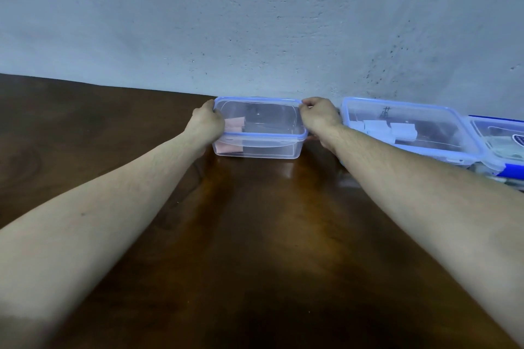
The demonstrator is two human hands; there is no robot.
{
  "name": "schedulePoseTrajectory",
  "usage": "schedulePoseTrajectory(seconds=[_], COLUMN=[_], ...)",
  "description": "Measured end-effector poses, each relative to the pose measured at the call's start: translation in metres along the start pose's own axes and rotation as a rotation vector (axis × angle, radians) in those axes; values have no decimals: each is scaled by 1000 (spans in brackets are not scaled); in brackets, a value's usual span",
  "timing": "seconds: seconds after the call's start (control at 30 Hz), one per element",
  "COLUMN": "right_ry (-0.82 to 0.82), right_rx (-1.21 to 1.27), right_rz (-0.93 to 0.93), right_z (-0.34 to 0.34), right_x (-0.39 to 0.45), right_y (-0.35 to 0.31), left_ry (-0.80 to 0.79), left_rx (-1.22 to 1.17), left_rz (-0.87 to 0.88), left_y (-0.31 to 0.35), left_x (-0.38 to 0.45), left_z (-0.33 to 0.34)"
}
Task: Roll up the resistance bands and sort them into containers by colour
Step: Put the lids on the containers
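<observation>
A clear plastic container (272, 147) with a blue-rimmed lid stands at the far edge of the dark wooden table, against the wall. Rolled pink resistance bands (234, 125) lie inside at its left end. My left hand (208, 122) grips the container's left side, fingers curled over the lid edge. At the right side, my right hand (319, 117) grips the lid edge, thumb on top. Immediately to the right a second lidded clear container (459, 147) holds rolled white bands (377, 126).
A third container (499, 150) with a blue lid rim and a label stands at the far right, partly cut off. The grey concrete wall (255, 22) runs right behind the containers. The brown tabletop (255, 235) stretches toward me between my forearms.
</observation>
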State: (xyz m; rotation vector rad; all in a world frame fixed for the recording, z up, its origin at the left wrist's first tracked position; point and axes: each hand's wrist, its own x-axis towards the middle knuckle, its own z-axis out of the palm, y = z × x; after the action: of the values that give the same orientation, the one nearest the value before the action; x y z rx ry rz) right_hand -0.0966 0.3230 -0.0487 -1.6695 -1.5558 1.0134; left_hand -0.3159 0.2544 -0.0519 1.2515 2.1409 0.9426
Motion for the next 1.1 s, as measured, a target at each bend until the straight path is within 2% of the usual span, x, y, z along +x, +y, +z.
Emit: schedulePoseTrajectory(seconds=[0.17,0.37,0.5,0.63,0.73,0.83,0.93,1.03,1.1], right_ry=[25,56,77,88,74,-19,-84,-131,-149], right_rx=[-62,70,86,269,127,-69,-366,-604,-692], right_rz=[-29,72,80,214,208,96,-169,-376,-471], right_z=[8,14,13,20,21,17,18,27,32], right_x=[-2,-1,0,-5,-7,-8,1,7,13], right_y=[2,6,3,-2,-4,-10,-23,-29,-30], left_ry=[28,65,62,58,39,13,56,-122,-188], left_rx=[-11,-194,-205,-281,-234,-110,219,430,552], left_rz=[35,-130,-139,-173,-170,4,436,814,948], left_y=[-4,-11,-12,-12,-13,-15,-15,-15,-25], left_x=[-5,4,6,7,8,8,4,-8,-5], left_z=[1,9,8,12,11,4,-1,-5,-5])
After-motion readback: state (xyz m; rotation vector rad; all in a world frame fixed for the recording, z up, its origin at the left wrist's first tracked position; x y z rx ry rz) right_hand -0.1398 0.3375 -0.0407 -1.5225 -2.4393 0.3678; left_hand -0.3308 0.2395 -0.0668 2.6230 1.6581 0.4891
